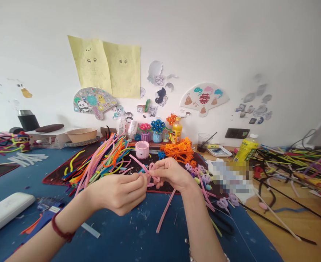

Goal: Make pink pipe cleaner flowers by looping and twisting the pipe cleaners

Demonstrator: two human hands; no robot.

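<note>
In the middle of the head view, a pink pipe cleaner [154, 171] is bent into small loops. My right hand [171, 174] pinches it between thumb and fingers. Close against it, my left hand [121, 193] has its fingers pressed together on the same piece; the fingertips are partly hidden. One pink end sticks out to the upper left. Below my right hand, a straight pink stem [166, 211] slants down over the blue mat [138, 236]. Just beyond my hands stands a small pink pot [142, 150].
A bundle of coloured pipe cleaners [106, 160] lies left, orange looped pieces [181, 151] right of the pot. Small flower pots [157, 136] line the wall. A glue gun [44, 218] and white case [7, 211] lie front left; yellow bottle [246, 148] and loose pipe cleaners right.
</note>
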